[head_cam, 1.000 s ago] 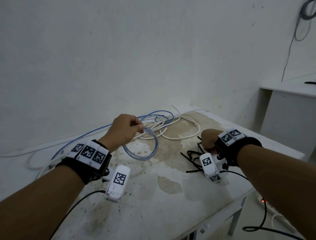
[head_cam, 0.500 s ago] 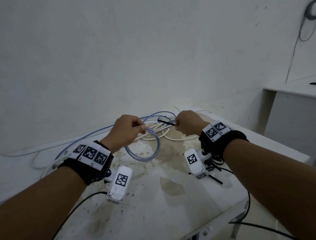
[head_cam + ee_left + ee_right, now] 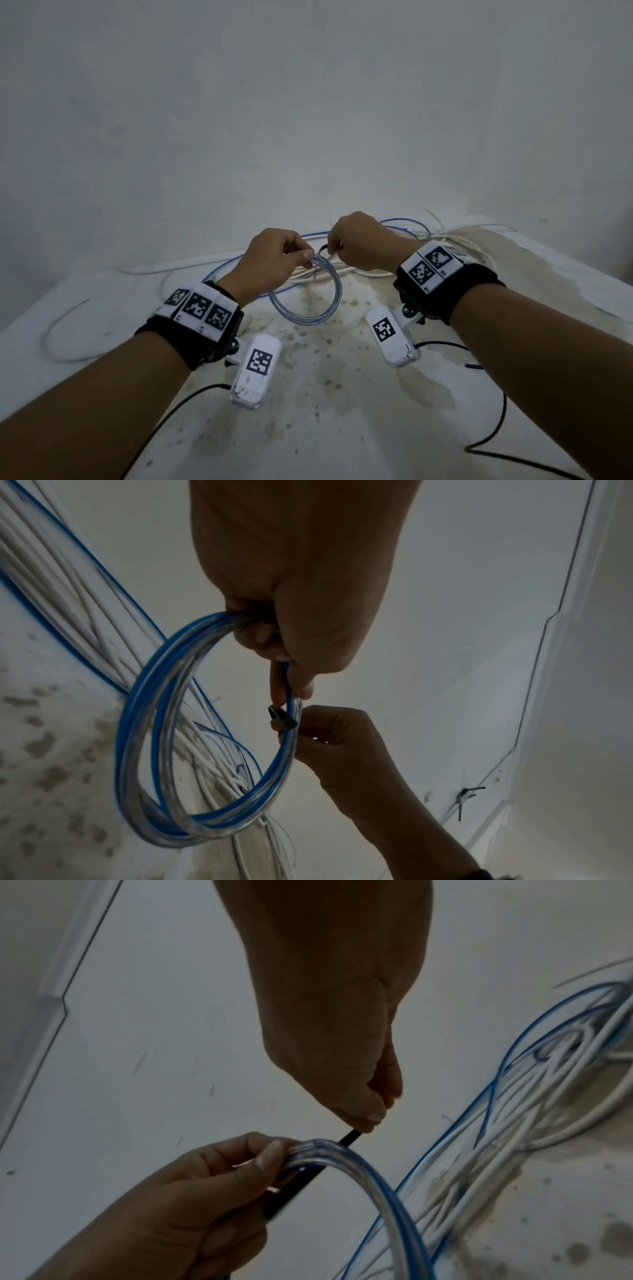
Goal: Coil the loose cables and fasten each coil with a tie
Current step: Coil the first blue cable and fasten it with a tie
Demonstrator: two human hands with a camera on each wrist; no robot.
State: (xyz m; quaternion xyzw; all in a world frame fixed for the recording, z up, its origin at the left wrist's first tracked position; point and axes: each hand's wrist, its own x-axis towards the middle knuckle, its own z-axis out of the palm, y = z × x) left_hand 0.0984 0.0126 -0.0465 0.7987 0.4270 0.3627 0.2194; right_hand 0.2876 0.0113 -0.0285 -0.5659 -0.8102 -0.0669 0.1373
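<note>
Tie's (image 3: 347, 1138) far end was buried in the right hand (image 3: 363, 241); left hand (image 3: 270, 260) pinched the blue-and-clear coil (image 3: 308, 301) at 12 o'clock.

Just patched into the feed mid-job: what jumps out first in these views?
Front and centre above the stained table, the left hand holds up a blue-and-clear cable coil by its top. Right beside it, the right hand pinches a black tie that passes across the coil's strands next to the left fingers. Behind both hands, loose white and blue cables sprawl along the table's far edge by the wall.
</note>
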